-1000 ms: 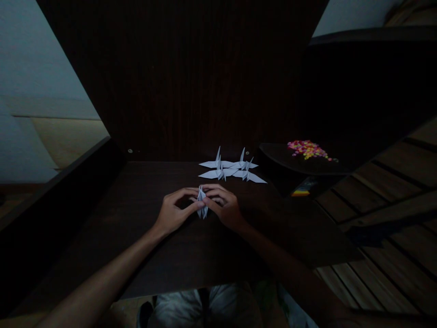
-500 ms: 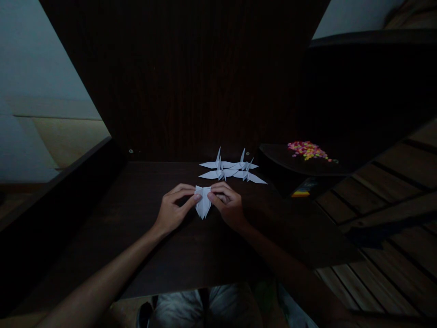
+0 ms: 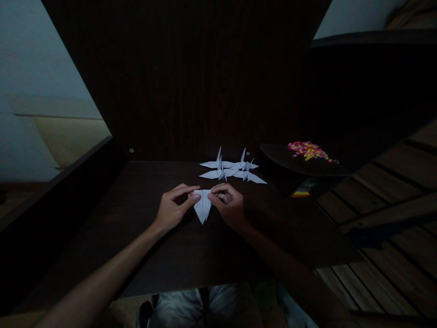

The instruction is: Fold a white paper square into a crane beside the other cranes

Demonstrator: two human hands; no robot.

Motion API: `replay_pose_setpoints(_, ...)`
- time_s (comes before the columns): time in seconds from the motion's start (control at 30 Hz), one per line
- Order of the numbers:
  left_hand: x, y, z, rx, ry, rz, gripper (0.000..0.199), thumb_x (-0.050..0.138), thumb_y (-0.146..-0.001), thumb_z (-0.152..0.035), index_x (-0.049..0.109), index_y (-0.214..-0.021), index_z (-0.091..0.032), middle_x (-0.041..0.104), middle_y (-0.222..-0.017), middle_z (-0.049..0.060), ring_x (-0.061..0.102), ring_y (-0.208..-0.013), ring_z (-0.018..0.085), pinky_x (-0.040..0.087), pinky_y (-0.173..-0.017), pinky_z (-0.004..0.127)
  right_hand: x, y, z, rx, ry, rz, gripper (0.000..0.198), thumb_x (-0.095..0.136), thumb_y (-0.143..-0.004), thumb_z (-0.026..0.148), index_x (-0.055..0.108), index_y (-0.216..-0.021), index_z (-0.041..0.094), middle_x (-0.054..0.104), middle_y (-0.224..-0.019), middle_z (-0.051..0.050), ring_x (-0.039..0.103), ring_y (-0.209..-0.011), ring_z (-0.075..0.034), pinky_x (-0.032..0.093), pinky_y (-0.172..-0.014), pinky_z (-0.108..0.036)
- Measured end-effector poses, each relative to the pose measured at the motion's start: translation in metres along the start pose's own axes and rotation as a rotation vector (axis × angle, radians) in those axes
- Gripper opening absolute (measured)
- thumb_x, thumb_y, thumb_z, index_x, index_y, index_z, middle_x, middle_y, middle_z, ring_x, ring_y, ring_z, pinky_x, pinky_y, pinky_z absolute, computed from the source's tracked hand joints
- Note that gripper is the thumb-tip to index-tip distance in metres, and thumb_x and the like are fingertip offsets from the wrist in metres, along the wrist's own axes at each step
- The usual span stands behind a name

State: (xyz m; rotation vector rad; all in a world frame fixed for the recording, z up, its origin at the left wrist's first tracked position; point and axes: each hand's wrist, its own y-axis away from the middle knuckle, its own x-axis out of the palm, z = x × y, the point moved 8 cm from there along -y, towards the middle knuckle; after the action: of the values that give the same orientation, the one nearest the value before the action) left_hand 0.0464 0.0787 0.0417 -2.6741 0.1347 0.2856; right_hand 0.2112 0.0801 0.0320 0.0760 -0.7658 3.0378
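A small folded white paper [image 3: 202,207] points down toward me over the dark desk, with a flat top edge and a crease down its middle. My left hand [image 3: 173,205] pinches its upper left corner between thumb and fingers. On the opposite corner, my right hand [image 3: 229,204] grips the paper the same way. Just beyond my hands, several white origami cranes [image 3: 218,174] sit in two close rows, wings spread and slim points sticking up.
A heap of small bright coloured pieces [image 3: 309,150] lies on a curved dark shelf [image 3: 276,157] at the right. A dark panel [image 3: 191,82] rises behind the desk [image 3: 164,264]. A raised side board [image 3: 61,196] borders the left.
The paper now has a straight top edge and a longer, wider pointed shape, where before its outline was notched at the top. Both hands keep their hold in nearly the same place.
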Motion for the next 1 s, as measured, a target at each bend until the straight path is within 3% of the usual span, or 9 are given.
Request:
replay_pose_setpoints(0.13, 0.000, 0.000, -0.003, 0.041, -0.047, 0.007, 0.017, 0.068, -0.078, -0.032, 0.072, -0.085, -0.017, 0.062, -0.075, 0.003, 0.058, -0.070, 0.015, 0.047, -0.064, 0.027, -0.002, 0.001, -0.001, 0.007, 0.005, -0.031, 0.014, 0.070, -0.072, 0.023, 0.059, -0.078, 0.020, 0.062, -0.077, -0.003, 0.058, -0.073, -0.015, 0.050, -0.065, -0.028)
replay_pose_setpoints(0.33, 0.000, 0.002, -0.002, 0.054, -0.070, -0.003, 0.015, 0.068, -0.078, -0.031, 0.069, -0.080, -0.016, 0.062, -0.073, 0.002, 0.058, -0.069, 0.015, 0.046, -0.063, 0.025, -0.001, 0.001, -0.002, 0.036, -0.024, -0.043, 0.019, 0.071, -0.070, 0.025, 0.058, -0.082, 0.020, 0.062, -0.077, -0.002, 0.058, -0.071, -0.014, 0.051, -0.065, -0.028)
replay_pose_setpoints(0.47, -0.001, 0.003, -0.003, 0.075, -0.076, -0.016, 0.013, 0.069, -0.078, -0.029, 0.068, -0.077, -0.016, 0.060, -0.071, 0.001, 0.056, -0.067, 0.013, 0.045, -0.062, 0.024, 0.003, 0.000, -0.009, 0.111, -0.030, 0.028, 0.026, 0.073, -0.068, 0.026, 0.064, -0.092, 0.020, 0.065, -0.083, -0.003, 0.060, -0.074, -0.015, 0.052, -0.068, -0.028)
replay_pose_setpoints(0.63, 0.001, 0.004, -0.009, 0.111, -0.108, -0.005, 0.011, 0.068, -0.078, -0.028, 0.068, -0.079, -0.017, 0.060, -0.070, 0.000, 0.055, -0.064, 0.012, 0.045, -0.061, 0.024, 0.007, 0.000, -0.017, 0.194, -0.030, 0.085, 0.024, 0.071, -0.070, 0.032, 0.070, -0.091, 0.019, 0.068, -0.086, -0.005, 0.062, -0.078, -0.017, 0.052, -0.070, -0.029)
replay_pose_setpoints(1.0, 0.004, 0.006, -0.009, 0.087, -0.134, -0.011, 0.014, 0.066, -0.079, -0.030, 0.068, -0.075, -0.017, 0.060, -0.068, 0.000, 0.056, -0.064, 0.013, 0.046, -0.061, 0.024, -0.001, -0.002, -0.002, 0.031, 0.138, 0.032, 0.009, 0.072, -0.071, 0.029, 0.071, -0.072, 0.020, 0.060, -0.066, -0.001, 0.053, -0.059, -0.013, 0.042, -0.052, -0.025)
